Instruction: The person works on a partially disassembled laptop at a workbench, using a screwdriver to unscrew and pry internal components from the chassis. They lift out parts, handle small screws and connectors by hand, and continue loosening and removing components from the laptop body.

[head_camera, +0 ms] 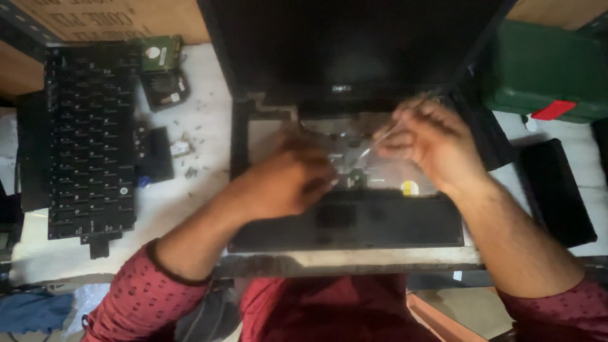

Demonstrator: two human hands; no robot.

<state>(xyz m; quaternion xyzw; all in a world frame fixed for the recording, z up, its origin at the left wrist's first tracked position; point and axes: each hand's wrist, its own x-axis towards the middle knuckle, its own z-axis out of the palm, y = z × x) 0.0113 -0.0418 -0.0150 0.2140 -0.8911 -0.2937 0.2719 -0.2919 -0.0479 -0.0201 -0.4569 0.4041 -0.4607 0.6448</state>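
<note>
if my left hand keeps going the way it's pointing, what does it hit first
Probably the exposed metal bay of the open laptop, right under the fingertips of the left hand; beyond that, the right hand. Blur leaves depth unclear.

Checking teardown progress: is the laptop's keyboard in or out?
Out. The keyboard lies on the table left of the laptop, whose bare metal deck shows.

Electronics repair workshop. Evidence: opened laptop (345, 190) with keyboard bay exposed on a worn white bench (190, 196); detached keyboard (88, 139) at left; loose screws (190, 170) and small components (one circuit board (159, 54)) far left; green toolcase (544, 69) far right.
</note>
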